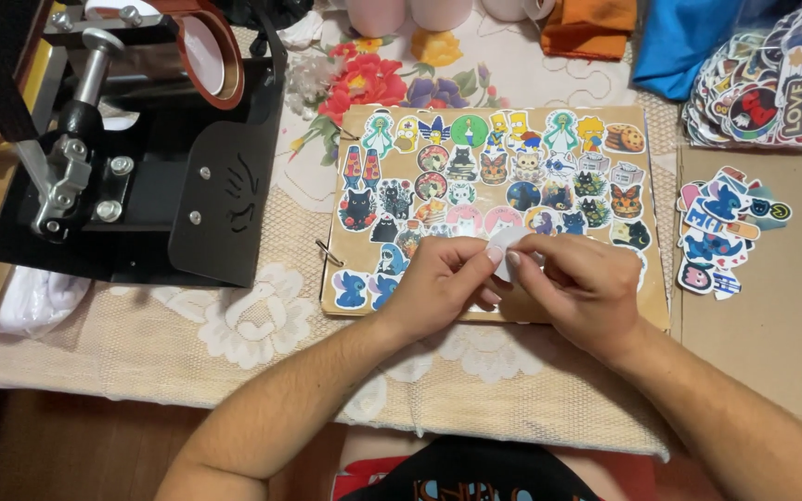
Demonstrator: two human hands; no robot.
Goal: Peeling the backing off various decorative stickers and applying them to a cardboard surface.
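Both hands met over the lower edge of a brown board (503, 311) that lay on the lace-covered tabletop (234, 362). The left hand (443, 278) and the right hand (587, 283) were each pinched narrow on a small, pale round sticker (505, 249), held between thumbs and fingertips just above the board; its printed side could not be made out, and it looked as though its backing was being worked loose. The board was already thick with cartoon stickers, cats, foxes and blue creatures set almost edge to edge in rows, so most of the covering appeared done. By my judgement what remained was the bare strip along the bottom and the patch hidden under the hands, plus whatever was meant to come from the supply. That supply sat well apart to the right: a small loose pile of stickers (726, 232) on plain cardboard, and a larger heap (772, 83) near the far corner. To the left stood a black press machine (141, 158) with a round padded clamp, not touched by either hand. White mugs (410, 14), an orange cloth (591, 28) and a blue cloth (689, 42) lay along the far edge.
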